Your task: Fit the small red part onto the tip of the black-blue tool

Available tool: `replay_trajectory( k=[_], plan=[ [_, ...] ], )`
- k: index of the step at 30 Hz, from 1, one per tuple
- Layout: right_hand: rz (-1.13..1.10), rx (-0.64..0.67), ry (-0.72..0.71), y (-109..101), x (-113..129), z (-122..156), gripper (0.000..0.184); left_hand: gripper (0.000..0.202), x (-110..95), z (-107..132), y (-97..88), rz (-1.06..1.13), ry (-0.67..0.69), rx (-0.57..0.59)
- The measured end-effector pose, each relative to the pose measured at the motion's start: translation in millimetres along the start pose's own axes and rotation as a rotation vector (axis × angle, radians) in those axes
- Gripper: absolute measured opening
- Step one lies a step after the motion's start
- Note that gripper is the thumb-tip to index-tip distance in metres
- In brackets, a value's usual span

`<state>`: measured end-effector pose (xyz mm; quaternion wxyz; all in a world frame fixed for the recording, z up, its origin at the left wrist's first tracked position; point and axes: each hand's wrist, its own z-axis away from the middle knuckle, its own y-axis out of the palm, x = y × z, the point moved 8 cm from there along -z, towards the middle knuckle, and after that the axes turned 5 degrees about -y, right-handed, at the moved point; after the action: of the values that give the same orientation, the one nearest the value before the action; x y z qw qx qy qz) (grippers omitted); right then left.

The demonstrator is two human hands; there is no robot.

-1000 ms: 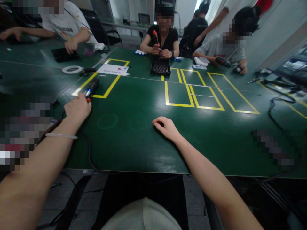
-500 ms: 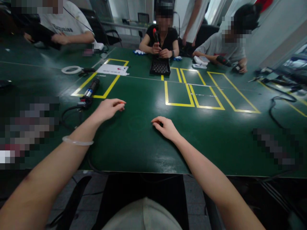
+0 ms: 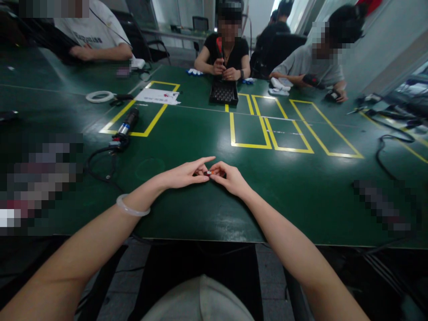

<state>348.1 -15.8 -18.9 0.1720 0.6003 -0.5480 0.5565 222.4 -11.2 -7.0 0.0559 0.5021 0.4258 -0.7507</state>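
Note:
Both hands meet low over the green table (image 3: 187, 209), in front of me. Between their fingertips shows a small red, white and orange part (image 3: 209, 173), too small for me to tell its kind. My right hand (image 3: 232, 179) is closed in a pinch at the part's right side. My left hand (image 3: 185, 173) has its thumb and curled fingers at the part's left side, while its index finger stretches out above. The fingers partly cover the part. A pale bangle (image 3: 133, 207) circles my left wrist.
A black cylindrical power tool (image 3: 125, 125) with a cable lies left, across yellow tape. Behind it are a paper sheet (image 3: 155, 96) and a white coil (image 3: 99, 96). Across the table, a person works at a black tray (image 3: 223, 94). Other people sit at both sides.
My left hand has moved right and towards me, meeting my right hand, and its index finger has straightened. The small part now shows between them. My right hand has barely moved.

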Motion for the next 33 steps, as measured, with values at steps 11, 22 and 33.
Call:
replay_trajectory(
  k=[11, 22, 33],
  plan=[
    [-0.228, -0.066, 0.136, -3, -17, 0, 0.034, 0.023, -25, 7, -12.6, -0.269, 0.093, -0.315],
    [-0.395, -0.097, 0.160, -2, -24, -1, 0.032, 0.024, -18, 7, -13.5, -0.196, 0.092, -0.339],
    [-0.301, -0.085, 0.121, -1, -21, 0, 0.028, 0.034, -16, 6, -13.6, -0.244, 0.034, -0.298]
  ],
)
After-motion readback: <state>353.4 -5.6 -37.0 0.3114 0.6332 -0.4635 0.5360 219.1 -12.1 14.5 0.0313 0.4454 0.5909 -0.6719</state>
